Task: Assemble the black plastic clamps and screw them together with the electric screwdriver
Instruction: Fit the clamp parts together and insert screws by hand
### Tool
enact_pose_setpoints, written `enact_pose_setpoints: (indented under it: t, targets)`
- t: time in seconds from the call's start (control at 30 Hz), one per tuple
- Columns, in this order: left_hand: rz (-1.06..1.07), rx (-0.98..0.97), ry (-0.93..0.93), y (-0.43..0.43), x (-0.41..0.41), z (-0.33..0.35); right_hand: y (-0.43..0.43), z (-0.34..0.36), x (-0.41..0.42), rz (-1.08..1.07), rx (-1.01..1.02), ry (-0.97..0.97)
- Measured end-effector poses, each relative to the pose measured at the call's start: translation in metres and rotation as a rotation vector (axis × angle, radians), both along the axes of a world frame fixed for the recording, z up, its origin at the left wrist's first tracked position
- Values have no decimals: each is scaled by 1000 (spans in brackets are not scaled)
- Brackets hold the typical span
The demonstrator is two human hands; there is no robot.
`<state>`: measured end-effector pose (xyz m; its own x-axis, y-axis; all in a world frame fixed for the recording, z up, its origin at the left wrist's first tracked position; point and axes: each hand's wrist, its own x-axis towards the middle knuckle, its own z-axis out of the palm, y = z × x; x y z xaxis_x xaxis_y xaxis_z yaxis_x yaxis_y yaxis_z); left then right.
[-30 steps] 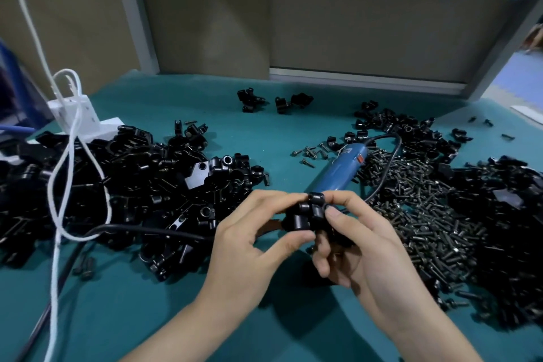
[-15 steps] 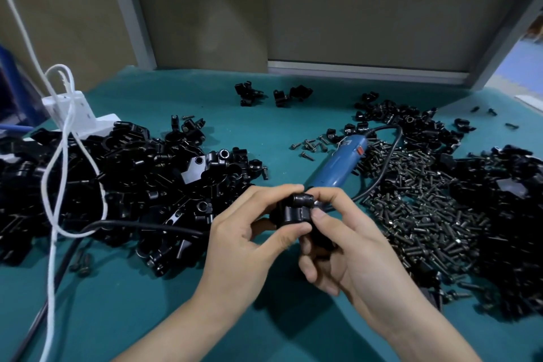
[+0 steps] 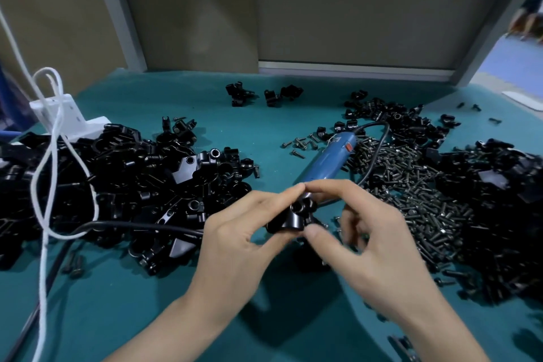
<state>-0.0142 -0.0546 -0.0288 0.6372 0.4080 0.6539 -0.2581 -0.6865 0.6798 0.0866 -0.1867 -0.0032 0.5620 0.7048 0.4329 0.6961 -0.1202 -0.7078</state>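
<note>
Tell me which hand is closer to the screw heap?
Right. The right hand is at the left edge of the screw heap; the left hand sits beyond the clamp, farther left.

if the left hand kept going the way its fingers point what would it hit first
The left hand points up and right and pinches the clamp. Past that, it would probably meet the right hand, which pinches the same clamp, then the screwdriver behind; depth is unclear.
</note>
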Motion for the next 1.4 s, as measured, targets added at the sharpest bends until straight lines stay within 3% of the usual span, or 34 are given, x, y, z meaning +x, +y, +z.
enact_pose_setpoints:
  t: [0.13,0.23,0.43,0.5,0.67,0.83,1.0,1.17,1.4]
  targets:
    - [-35,161,32,-12,-3,0,-17,-10,-13,-14,90,-56]
    - [-119,198,113,-24,-2,-2,-35,-21,-14,-22,134,99]
    - [-170,-123,280,-36,-1,-13,-57,-36,-13,-62,110,415]
    - [-219,-294,338,-35,1,-15,-58,-38,-12,-83,127,454]
    - [-323,-439,426,-35,1,-12,-60,-38,-11,-99,124,522]
    - [-330,-471,394,-38,1,-14,-65,-37,-9,-80,109,596]
    - [-230,-270,345,-37,-1,-14,-67,-34,-9,-29,113,651]
    - [-279,-388,321,-37,0,-16,-67,-34,-7,-27,156,683]
    - [-423,-599,425,-34,0,-20,-69,-34,-7,-31,106,684]
